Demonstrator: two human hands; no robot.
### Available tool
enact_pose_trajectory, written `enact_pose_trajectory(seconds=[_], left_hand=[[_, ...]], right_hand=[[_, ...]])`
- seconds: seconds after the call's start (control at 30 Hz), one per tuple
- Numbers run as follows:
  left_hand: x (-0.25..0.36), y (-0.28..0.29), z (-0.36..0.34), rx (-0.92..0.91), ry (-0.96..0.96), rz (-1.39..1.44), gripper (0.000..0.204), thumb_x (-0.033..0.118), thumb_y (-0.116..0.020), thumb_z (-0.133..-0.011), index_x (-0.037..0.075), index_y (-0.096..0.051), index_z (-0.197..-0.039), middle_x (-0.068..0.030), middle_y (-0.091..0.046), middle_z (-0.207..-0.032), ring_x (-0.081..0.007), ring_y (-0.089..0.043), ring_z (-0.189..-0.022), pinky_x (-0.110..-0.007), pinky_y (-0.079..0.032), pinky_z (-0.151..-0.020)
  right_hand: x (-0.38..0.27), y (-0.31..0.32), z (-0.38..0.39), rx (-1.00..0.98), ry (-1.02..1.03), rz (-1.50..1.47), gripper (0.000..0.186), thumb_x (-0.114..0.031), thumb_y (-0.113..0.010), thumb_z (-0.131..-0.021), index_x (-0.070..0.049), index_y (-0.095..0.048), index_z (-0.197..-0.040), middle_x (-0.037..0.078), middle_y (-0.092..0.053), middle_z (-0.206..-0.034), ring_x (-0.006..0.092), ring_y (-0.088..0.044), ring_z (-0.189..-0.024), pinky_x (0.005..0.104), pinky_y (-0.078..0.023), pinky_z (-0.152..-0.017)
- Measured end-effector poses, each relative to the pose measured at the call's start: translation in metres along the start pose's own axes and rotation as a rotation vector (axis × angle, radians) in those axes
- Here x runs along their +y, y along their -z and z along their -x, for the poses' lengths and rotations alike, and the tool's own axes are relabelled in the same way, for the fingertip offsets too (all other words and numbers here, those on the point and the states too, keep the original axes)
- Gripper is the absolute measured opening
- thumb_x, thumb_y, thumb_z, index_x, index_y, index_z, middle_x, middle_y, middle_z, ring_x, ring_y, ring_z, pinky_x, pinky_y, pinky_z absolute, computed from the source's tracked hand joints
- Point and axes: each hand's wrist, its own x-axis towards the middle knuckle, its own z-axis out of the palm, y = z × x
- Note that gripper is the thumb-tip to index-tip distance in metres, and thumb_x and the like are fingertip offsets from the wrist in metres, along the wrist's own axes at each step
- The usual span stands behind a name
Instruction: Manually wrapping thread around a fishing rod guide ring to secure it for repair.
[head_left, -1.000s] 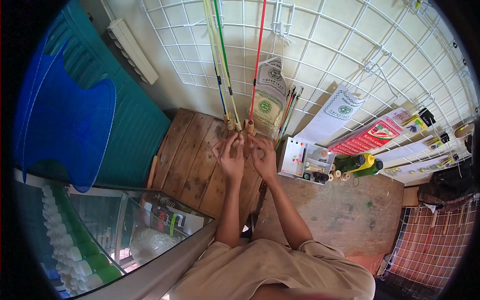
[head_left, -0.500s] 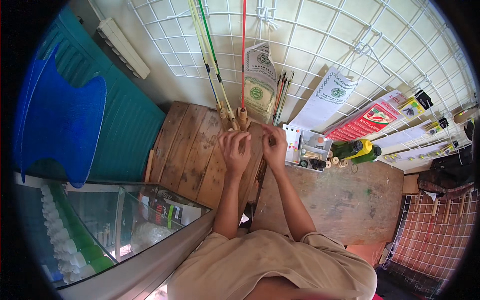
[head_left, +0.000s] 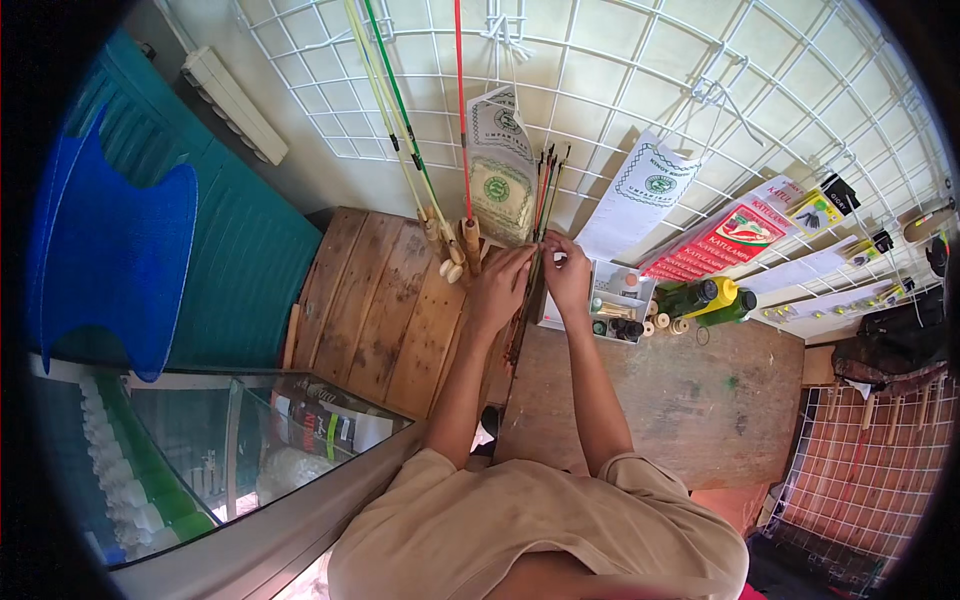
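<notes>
A bundle of thin dark and coloured rods (head_left: pixel 548 190) stands against the wall, its lower part running down between my two hands. My left hand (head_left: pixel 503 288) is closed, with its fingertips against the left side of the bundle. On the other side, my right hand (head_left: pixel 568 278) has its thumb and fingers pinched together beside the rods. What either hand grips is too small to make out. Left of my hands stand fishing rods with a red shaft (head_left: pixel 461 110), a green shaft (head_left: pixel 391 90) and pale yellow shafts, on cork-like handles (head_left: pixel 470 236).
A compartment box (head_left: pixel 618 335) with small parts sits right of my hands, near wooden spools (head_left: pixel 662 322) and dark bottles with yellow (head_left: pixel 722 294). Paper packets (head_left: pixel 640 190) hang on the white wire grid (head_left: pixel 590 60). A glass cabinet (head_left: pixel 330 500) stands at lower left.
Both hands have moved closer together and to the thin rods, away from the cork-like handles. The view has shifted slightly.
</notes>
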Motion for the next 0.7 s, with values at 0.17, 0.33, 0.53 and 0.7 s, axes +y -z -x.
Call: enact_pose_trajectory(seconds=[0.17, 0.33, 0.53, 0.7], left_hand=[[-0.006, -0.007, -0.007, -0.058, 0.053, 0.076, 0.027, 0.009, -0.052, -0.09, 0.005, -0.061, -0.115, -0.0126, -0.064, -0.11, -0.0299, -0.059, -0.105, -0.039, -0.046, -0.09], [-0.009, -0.008, -0.005, -0.064, 0.073, 0.027, 0.025, 0.01, -0.053, -0.09, 0.006, -0.062, -0.113, -0.0118, -0.064, -0.109, -0.0305, -0.059, -0.105, -0.039, -0.047, -0.089], [-0.01, -0.01, 0.0, -0.095, 0.122, 0.027, 0.022, 0.012, -0.055, -0.089, 0.007, -0.063, -0.11, -0.0118, -0.065, -0.107, -0.0309, -0.059, -0.102, -0.039, -0.047, -0.087], [-0.01, -0.016, 0.002, -0.082, 0.108, 0.037, 0.022, 0.012, -0.059, -0.087, 0.007, -0.062, -0.108, -0.0136, -0.065, -0.104, -0.0315, -0.06, -0.1, -0.039, -0.048, -0.084]], right_hand=[[0.01, -0.005, -0.004, 0.024, -0.068, 0.049, 0.018, -0.011, -0.07, -0.079, 0.0, -0.068, -0.093, 0.013, -0.066, -0.075, 0.0242, -0.064, -0.067, 0.0307, -0.05, -0.06], [0.006, 0.003, 0.002, 0.037, -0.076, -0.048, 0.015, -0.011, -0.071, -0.08, 0.001, -0.069, -0.088, 0.012, -0.068, -0.078, 0.0187, -0.065, -0.067, 0.0289, -0.05, -0.059], [0.006, 0.016, 0.007, -0.029, -0.084, -0.098, 0.014, -0.01, -0.07, -0.082, 0.001, -0.068, -0.089, 0.012, -0.069, -0.08, 0.0142, -0.066, -0.067, 0.026, -0.051, -0.06], [0.01, 0.017, 0.009, -0.029, -0.056, -0.112, 0.013, -0.009, -0.07, -0.082, 0.002, -0.068, -0.089, 0.011, -0.07, -0.081, 0.0145, -0.066, -0.07, 0.0265, -0.051, -0.06]])
